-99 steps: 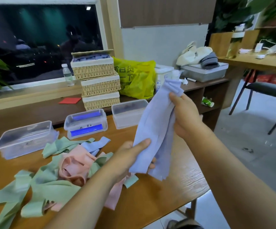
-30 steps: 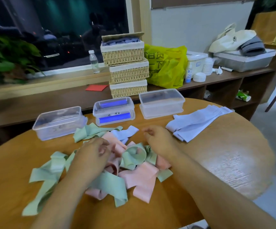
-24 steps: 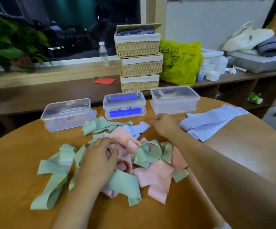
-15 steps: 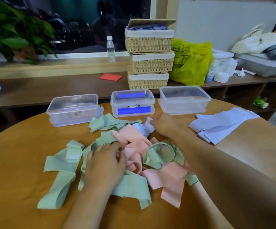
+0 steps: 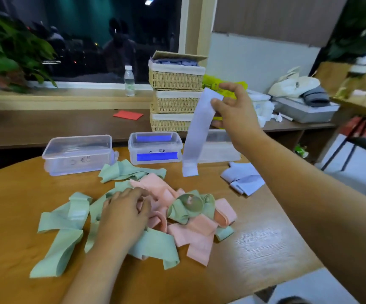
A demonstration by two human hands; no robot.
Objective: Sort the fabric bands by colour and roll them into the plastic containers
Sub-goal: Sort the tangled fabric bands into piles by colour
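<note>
Up comes a lilac band (image 5: 196, 137), pinched in my right hand (image 5: 234, 113); my relaxed left hand (image 5: 122, 213) pins the pile (image 5: 190, 233) so nothing drags.

Dim indoor scene under cool overhead light; a ceiling lamp's reflection (image 5: 149, 0) shines in the dark window (image 5: 85, 36). A pale sheen glares on the worktop (image 5: 263, 240) at right. Soft shadows edge the fabric pile (image 5: 155, 249). The raised right hand (image 5: 234, 110) and the lilac band (image 5: 197, 132) it pinches look slightly smeared. Edges bend and blur, notably the left plant (image 5: 6, 51).
</note>
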